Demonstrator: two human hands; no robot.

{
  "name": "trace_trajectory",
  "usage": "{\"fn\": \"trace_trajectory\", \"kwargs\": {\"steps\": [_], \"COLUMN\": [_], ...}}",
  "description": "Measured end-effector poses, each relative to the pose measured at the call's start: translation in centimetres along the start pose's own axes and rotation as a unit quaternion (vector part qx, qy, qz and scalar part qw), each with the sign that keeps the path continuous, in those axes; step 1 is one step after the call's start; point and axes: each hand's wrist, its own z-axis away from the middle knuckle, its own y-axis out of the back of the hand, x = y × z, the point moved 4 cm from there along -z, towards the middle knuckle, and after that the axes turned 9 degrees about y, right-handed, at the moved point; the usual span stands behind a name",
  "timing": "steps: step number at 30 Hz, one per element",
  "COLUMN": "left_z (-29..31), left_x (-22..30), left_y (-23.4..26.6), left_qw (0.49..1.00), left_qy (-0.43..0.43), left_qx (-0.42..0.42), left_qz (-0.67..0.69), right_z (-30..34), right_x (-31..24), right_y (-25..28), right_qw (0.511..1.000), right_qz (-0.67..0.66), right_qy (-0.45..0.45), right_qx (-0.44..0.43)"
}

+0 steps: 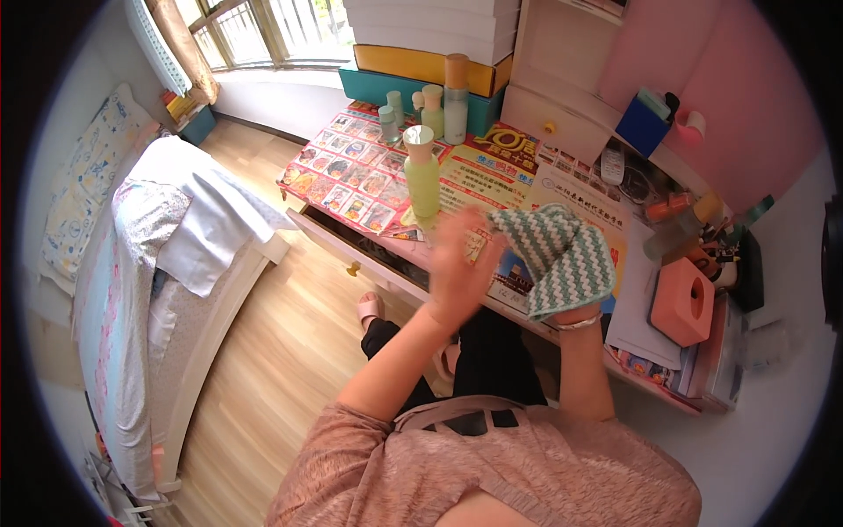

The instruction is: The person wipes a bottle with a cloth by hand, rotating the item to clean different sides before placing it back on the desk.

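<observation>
A green-and-white zigzag-striped cloth (566, 259) hangs over my right hand (580, 314) above the desk's front edge. It hides most of the fingers; only the heel of the hand and a bracelet on the wrist show. The cloth appears to be gripped from beneath. My left hand (461, 259) is raised beside the cloth's left corner, its fingers smeared by motion, so I cannot tell whether they touch it. Just beyond that hand, a tall yellow-green bottle (422, 180) with a pale cap stands upright on the desk.
Several smaller bottles (432, 111) stand behind, before stacked boxes (430, 66). Printed sheets cover the desk (338, 171). A drawer (364, 255) is pulled partly out at the front. To the right are a pink tissue box (683, 303) and a remote control (612, 162). A bed (211, 334) stands left.
</observation>
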Motion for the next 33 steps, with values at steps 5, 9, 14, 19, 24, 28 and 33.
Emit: {"fn": "trace_trajectory", "kwargs": {"steps": [5,9,14,19,24,28,33], "left_z": [-3.2,-4.6,-1.9,3.2,8.2,11.6,11.0], "left_x": [-9.1,-9.0,-6.2,-2.3,-0.1,-0.4,1.0], "left_y": [1.5,1.2,0.4,0.6,2.4,3.3,5.1], "left_qw": [0.981,0.967,0.990,0.965,0.723,0.827,0.841], "left_qy": [0.189,0.242,0.120,0.039,0.383,0.422,0.374], "left_qx": [0.046,0.020,0.013,-0.235,-0.441,-0.262,-0.353], "left_qz": [0.003,-0.081,-0.075,-0.107,0.369,0.264,0.167], "right_z": [-0.2,0.0,-2.1,-0.6,2.5,5.2,5.9], "right_x": [-0.1,1.9,4.6,5.7,6.4,7.2,6.5], "right_y": [0.5,-4.4,-6.4,-6.2,-4.7,-5.9,-7.7], "right_qw": [0.975,0.888,0.778,0.832,0.966,0.953,0.912], "right_qz": [0.209,0.453,0.588,0.527,0.175,0.190,0.386], "right_qy": [0.055,0.073,0.147,0.168,-0.168,-0.161,-0.084], "right_qx": [0.051,0.027,-0.164,-0.044,-0.087,-0.173,-0.108]}}
